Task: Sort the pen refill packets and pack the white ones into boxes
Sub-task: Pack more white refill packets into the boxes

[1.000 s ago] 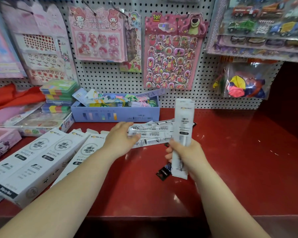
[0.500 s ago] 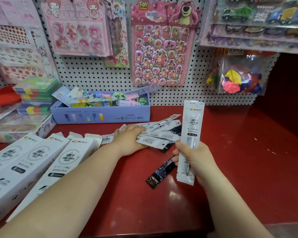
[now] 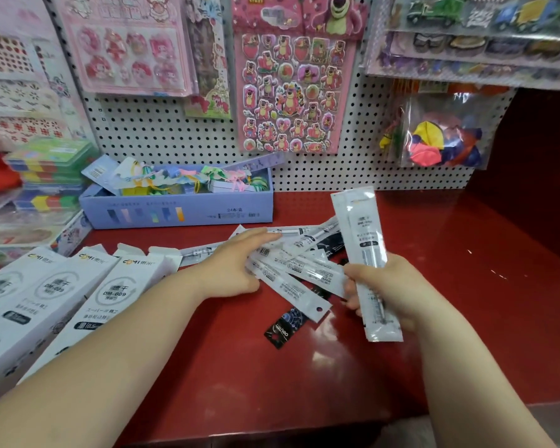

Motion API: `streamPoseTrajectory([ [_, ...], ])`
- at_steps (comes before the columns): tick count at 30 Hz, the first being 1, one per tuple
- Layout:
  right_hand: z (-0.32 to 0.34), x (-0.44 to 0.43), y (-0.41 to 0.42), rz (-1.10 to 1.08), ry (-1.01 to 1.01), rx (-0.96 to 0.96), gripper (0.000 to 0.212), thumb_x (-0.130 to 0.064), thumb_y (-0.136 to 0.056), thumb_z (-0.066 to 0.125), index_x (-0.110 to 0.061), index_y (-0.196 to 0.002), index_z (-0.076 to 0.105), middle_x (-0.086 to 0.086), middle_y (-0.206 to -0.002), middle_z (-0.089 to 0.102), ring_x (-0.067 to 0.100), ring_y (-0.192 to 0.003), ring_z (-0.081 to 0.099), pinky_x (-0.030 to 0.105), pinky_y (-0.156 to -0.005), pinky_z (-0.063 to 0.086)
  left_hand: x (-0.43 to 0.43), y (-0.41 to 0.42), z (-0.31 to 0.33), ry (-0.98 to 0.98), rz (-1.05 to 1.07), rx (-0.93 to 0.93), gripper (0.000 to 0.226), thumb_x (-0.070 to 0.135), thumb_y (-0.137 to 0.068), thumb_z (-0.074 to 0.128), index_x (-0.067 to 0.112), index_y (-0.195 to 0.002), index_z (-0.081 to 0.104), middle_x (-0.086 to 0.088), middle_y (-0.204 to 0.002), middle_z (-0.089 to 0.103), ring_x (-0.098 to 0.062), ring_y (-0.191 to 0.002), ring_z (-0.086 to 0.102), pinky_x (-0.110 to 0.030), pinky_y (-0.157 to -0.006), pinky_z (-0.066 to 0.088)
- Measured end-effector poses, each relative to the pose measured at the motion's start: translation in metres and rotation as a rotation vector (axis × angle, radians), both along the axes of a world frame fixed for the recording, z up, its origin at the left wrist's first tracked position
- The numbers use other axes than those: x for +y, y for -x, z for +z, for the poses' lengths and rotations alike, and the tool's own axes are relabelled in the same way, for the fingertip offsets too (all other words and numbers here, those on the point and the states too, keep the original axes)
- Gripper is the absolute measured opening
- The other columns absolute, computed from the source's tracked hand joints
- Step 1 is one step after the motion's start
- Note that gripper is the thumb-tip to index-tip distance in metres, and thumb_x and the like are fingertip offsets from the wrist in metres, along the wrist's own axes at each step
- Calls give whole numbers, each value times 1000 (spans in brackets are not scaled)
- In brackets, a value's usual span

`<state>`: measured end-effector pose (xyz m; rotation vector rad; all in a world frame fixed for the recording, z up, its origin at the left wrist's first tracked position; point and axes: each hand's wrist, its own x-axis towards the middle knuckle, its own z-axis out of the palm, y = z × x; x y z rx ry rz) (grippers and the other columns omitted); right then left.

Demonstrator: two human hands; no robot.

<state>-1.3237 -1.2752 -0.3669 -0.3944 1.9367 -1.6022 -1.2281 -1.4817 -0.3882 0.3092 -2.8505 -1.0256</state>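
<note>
Right of centre, the right hand (image 3: 385,286) curls its fingers round an upright slim white plastic refill packet (image 3: 360,234). The packet looks light, floppy and likely slippery, best pinched mid-length. The left hand (image 3: 236,266) lays straight fingers on the central pile of white refill packets (image 3: 296,274).

Black packets (image 3: 284,328), perhaps three, mostly under white packets (image 3: 288,287)

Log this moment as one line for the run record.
phase: sorting | left hand: flat on packet pile | right hand: grips white refill packet upright | black packet: on red counter | white boxes: flaps open, left
</note>
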Motion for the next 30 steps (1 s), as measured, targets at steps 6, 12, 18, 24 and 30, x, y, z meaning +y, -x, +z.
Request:
streamPoseTrajectory([
  [6, -11, -12, 1, -263, 43, 148, 18, -2, -83, 55, -15, -70, 51, 10, -65, 53, 11, -29, 46, 34, -54, 47, 2, -10, 8, 165, 167, 65, 59, 20, -71, 55, 19, -129, 45, 3, -143, 37, -17, -128, 38, -25, -107, 20],
  [12, -14, -7, 7, -281, 39, 119, 17, -3, -84, 55, -17, -73, 52, 7, -67, 56, 12, -31, 50, 29, -50, 45, 19, -1, 11, 397, 306, 124, 19, 30, -84, 56, 18, -99, 60, 0, -110, 59, -20, -110, 48, -29, -91, 31],
  [18, -11, 2, 8, -260, -40, 125, 12, -7, -84, 56, -17, -79, 53, 6, -70, 56, 11, -34, 56, 21, -41, 44, 36, -7, -6, 525, 38, 29, 46, 12, -89, 41, 31, -130, 43, 12, -141, 39, -12, -132, 29, -23, -104, 15],
  [24, -5, 8, 2, -63, -208, 139, 9, -4, -82, 57, -12, -80, 54, 4, -60, 57, 11, -34, 53, 20, -40, 44, 32, -14, -7, 742, -58, 140, 31, 15, -81, 54, 26, -108, 65, 5, -106, 65, -16, -102, 59, -25, -96, 34],
  [30, -6, 7, 0, 38, -305, 201, 23, 3, -79, 58, -19, -77, 51, 2, -63, 57, 7, -31, 51, 19, -39, 44, 38, -25, -6, 672, 68, 70, 21, 21, -91, 44, 15, -100, 62, -2, -100, 63, -23, -99, 58, -28, -82, 41],
])
